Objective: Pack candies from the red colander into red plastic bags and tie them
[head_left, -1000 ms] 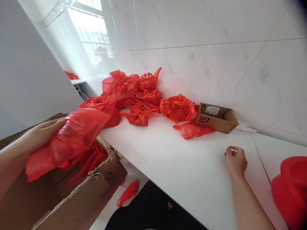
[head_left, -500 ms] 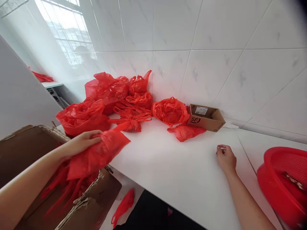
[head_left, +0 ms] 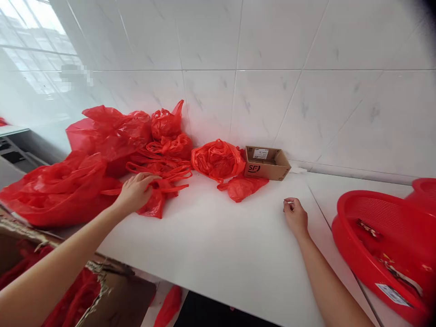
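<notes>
My left hand (head_left: 134,193) reaches over the table at the front of a pile of red plastic bags. Its fingers are closed on the top of a red plastic bag (head_left: 153,204), which hangs down to the tabletop, its loops sticking out to the right. My right hand (head_left: 296,217) rests on the white table with its fingers curled in, and I see nothing in them. Near it, to the left, stands a small open cardboard box (head_left: 270,171) marked SF. A small red bag bundle (head_left: 242,188) lies in front of that box.
A large open carton (head_left: 119,295) with red bags inside stands at the lower left, against the table edge. Red plastic baskets (head_left: 344,227) with wrapped packets sit at the right. A tiled wall (head_left: 265,100) rises behind. Another red bag (head_left: 169,306) lies below the table edge.
My left hand has moved from above the carton, where it held a red bag, to the bags on the table. The view has turned right. My right hand stays curled on the table.
</notes>
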A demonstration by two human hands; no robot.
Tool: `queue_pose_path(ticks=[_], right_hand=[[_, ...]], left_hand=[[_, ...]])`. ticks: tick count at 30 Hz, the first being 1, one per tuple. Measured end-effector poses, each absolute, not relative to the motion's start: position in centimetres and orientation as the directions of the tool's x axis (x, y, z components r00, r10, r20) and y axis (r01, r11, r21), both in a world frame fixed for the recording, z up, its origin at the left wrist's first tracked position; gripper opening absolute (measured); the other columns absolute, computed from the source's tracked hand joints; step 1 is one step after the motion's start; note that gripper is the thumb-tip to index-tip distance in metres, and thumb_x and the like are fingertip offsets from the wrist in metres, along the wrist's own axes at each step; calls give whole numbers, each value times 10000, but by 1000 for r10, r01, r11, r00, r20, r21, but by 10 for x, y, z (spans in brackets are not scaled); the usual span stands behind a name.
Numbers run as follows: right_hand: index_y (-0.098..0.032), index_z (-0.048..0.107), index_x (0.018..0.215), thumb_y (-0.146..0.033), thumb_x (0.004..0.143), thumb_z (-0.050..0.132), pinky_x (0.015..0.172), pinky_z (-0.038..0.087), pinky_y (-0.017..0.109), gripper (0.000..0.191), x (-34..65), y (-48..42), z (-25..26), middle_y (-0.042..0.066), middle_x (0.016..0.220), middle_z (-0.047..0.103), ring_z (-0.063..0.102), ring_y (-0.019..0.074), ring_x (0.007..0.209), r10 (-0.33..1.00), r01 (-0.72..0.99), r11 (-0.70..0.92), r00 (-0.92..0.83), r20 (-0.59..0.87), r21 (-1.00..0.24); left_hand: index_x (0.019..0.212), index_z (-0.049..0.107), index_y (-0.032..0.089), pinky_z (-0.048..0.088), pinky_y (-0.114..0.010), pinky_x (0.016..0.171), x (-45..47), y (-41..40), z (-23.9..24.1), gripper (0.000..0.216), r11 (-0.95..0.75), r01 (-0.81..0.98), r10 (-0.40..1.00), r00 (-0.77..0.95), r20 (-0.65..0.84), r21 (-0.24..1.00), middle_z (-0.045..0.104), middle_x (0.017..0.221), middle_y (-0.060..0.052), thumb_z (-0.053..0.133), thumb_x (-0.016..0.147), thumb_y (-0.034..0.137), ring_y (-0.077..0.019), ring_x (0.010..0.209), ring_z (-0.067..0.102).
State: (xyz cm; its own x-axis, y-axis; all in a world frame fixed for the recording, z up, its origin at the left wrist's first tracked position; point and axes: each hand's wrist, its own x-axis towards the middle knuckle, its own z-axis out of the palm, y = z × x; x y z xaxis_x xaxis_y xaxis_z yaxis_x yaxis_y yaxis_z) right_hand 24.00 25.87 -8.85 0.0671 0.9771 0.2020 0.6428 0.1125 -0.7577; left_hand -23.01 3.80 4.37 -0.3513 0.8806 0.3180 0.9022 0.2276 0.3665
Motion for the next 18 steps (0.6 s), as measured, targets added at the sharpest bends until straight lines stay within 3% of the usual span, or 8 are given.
queue_pose_path(ticks=[5, 8, 11, 13, 16, 18], right_hand=[[-241, 558, 949, -430, 838, 442, 593, 362, 281, 248, 238, 258, -87, -6, 674, 631, 539, 175, 594, 980, 636, 114, 55, 192, -763], [-239, 554, 951, -434, 840, 441, 605, 368, 287, 251, 239, 256, -87, -4, 679, 625, 543, 180, 608, 978, 625, 124, 56, 203, -771], [-232, 554, 945, -440, 841, 436, 605, 375, 291, 260, 239, 254, -86, 0, 679, 622, 548, 185, 611, 975, 609, 141, 53, 217, -780], [-233, 554, 939, -441, 845, 430, 596, 376, 291, 261, 240, 254, -86, 0, 677, 622, 550, 186, 608, 974, 599, 150, 48, 222, -787], [-241, 555, 930, -444, 848, 429, 574, 369, 287, 253, 240, 255, -85, -10, 661, 614, 541, 186, 588, 974, 583, 155, 43, 221, -797], [-246, 552, 925, -449, 848, 433, 566, 365, 286, 247, 240, 256, -85, -15, 652, 607, 538, 187, 582, 976, 570, 155, 41, 216, -807]], left_hand=[[1151, 651, 294, 357, -486, 1041, -131, 56, 21, 316, -77, 957, 953, -11, 301, 279, 584, 1291, -71, 522, 863, 303, -287, 1203, 507], [1176, 622, 303, 423, -413, 999, -77, 88, 14, 303, -198, 938, 949, 111, 296, 283, 603, 1275, -47, 523, 890, 311, -248, 1181, 533], [1141, 622, 262, 457, -344, 959, -55, 135, 18, 275, -191, 930, 930, 69, 360, 314, 621, 1214, -55, 433, 944, 235, -202, 1139, 554], [1141, 606, 210, 455, -374, 963, -57, 167, 24, 273, -111, 930, 906, -50, 420, 351, 608, 1197, -82, 396, 966, 214, -202, 1118, 558], [1179, 574, 162, 480, -459, 918, -65, 200, 29, 276, 9, 910, 874, -208, 439, 415, 583, 1216, -104, 509, 942, 288, -236, 1085, 575], [1168, 586, 166, 500, -460, 885, -62, 209, 23, 306, 17, 896, 895, -212, 393, 443, 595, 1205, -95, 568, 913, 334, -233, 1052, 594]])
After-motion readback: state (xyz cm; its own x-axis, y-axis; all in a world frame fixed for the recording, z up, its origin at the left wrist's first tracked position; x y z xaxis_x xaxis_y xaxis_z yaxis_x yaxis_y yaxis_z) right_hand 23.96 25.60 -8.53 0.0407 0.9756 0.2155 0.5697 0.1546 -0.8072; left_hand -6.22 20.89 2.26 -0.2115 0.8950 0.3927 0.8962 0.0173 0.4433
